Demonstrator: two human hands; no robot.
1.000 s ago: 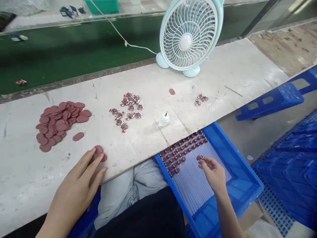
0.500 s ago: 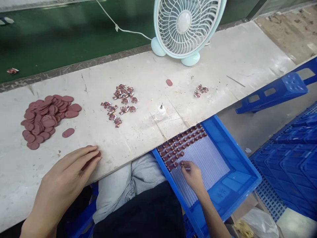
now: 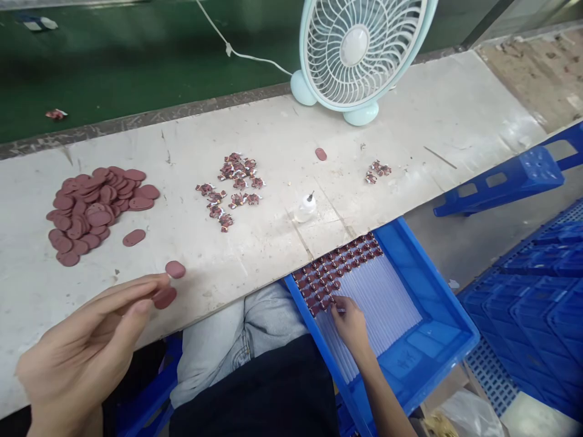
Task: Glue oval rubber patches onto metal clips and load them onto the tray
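My left hand (image 3: 98,331) is over the table's front edge, with a reddish-brown oval disc (image 3: 164,298) between thumb and fingers. Another oval disc (image 3: 175,269) lies just beyond its fingertips. Farther left is a heap of such discs (image 3: 84,212), with a single disc (image 3: 134,237) beside it. My right hand (image 3: 351,321) reaches into a blue tray (image 3: 437,315), its fingers pinched on a small dark piece at the end of the rows of brown pieces (image 3: 328,273). Those rows stand on a ridged white liner (image 3: 387,303).
Small brown-and-white figures (image 3: 237,173) lie mid-table, several more (image 3: 377,172) to the right. A small white bottle (image 3: 306,207) with a dark tip stands near them. A light blue fan (image 3: 355,45) is at the back. Stacked blue crates (image 3: 532,309) stand at the right.
My left hand has drawn back to the left, and two discs now show at its fingertips. My right hand stays at the same row in the tray. The whole view has shifted slightly.
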